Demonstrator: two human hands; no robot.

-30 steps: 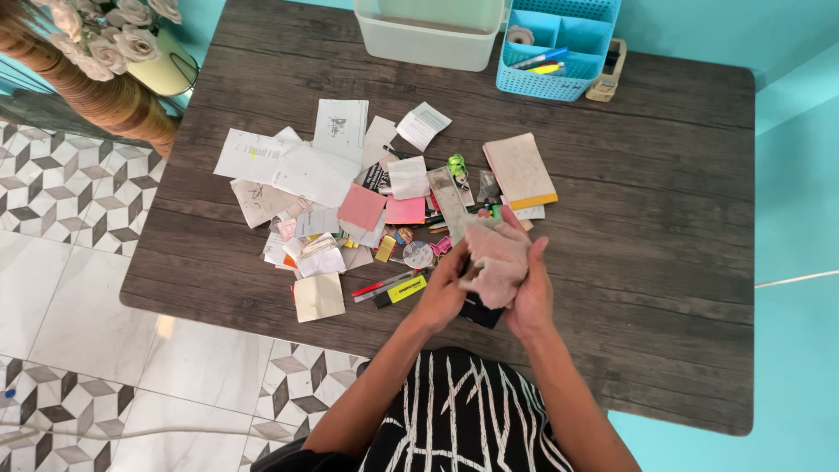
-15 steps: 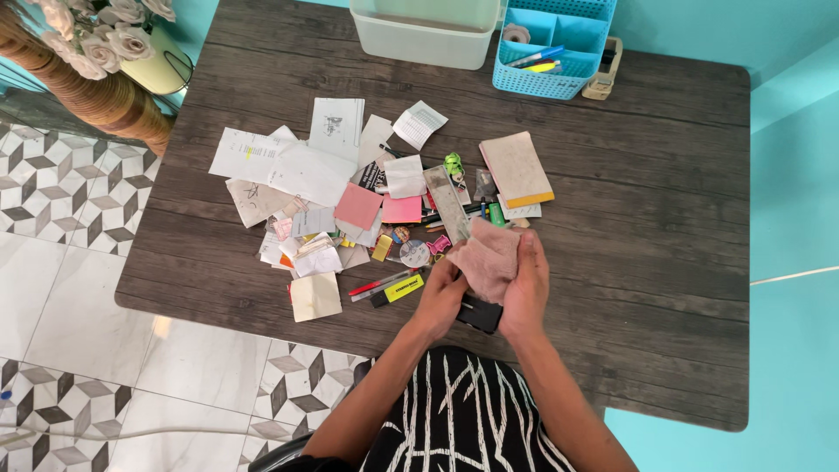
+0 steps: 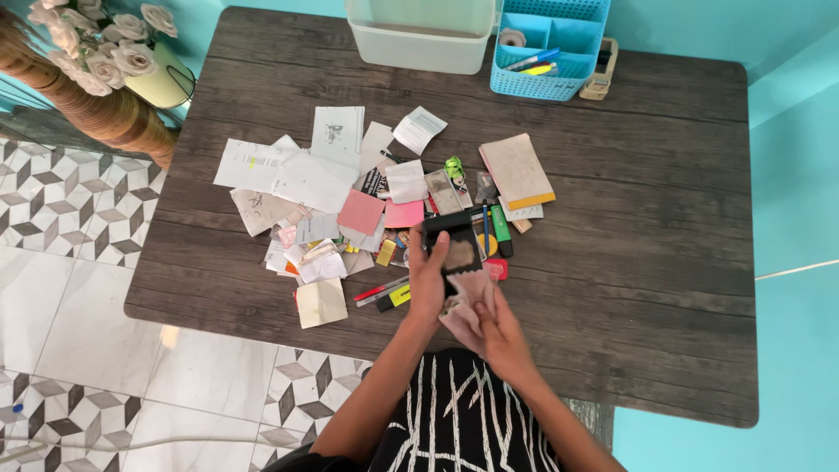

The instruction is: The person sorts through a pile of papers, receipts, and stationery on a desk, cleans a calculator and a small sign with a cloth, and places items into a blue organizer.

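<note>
Head view, lower centre of the frame: the left hand grips a black flat case (dusty on its face), held upright above the tabletop; the right hand clutches a pinkish cloth just below it, with scattered papers to the left
</note>
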